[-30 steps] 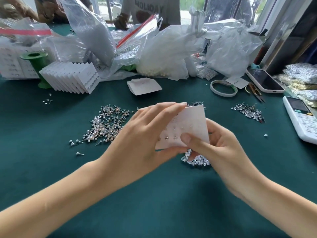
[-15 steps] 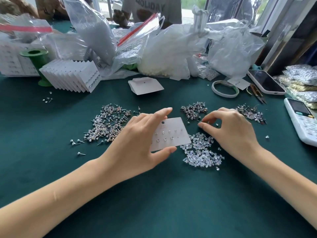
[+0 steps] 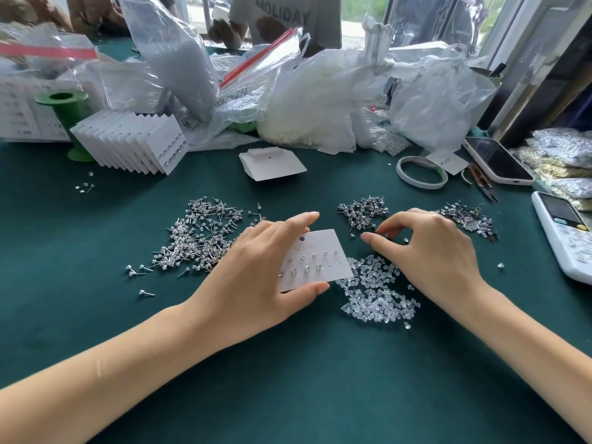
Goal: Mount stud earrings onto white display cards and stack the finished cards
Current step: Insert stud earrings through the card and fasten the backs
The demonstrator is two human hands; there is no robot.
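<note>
The white card [image 3: 315,259] lies low over the green table cover [image 3: 288,379], held by the left hand [image 3: 256,277]: the thumb curls under the near edge and the forefinger reaches over the far edge. Two rows of small studs sit in the card face.

The right hand [image 3: 429,248] is just right of the card, not touching it. Its fingers are curled, with thumb and forefinger tips drawn close together over the cloth; whether they pinch a stud cannot be told.

Positions relative to the card:
- Left: a large heap of loose stud earrings [image 3: 201,235].
- Behind and right: a smaller heap of studs [image 3: 363,211].
- Right and near: a pile of clear earring backs [image 3: 374,290], touching the card's corner.
- Far right: a third stud heap [image 3: 467,216].
- Far behind and left: a fanned stack of finished cards [image 3: 128,142].
- Behind: blank cards [image 3: 272,163].
- Behind and right: a tape roll [image 3: 421,171] and a phone [image 3: 498,160].
</note>
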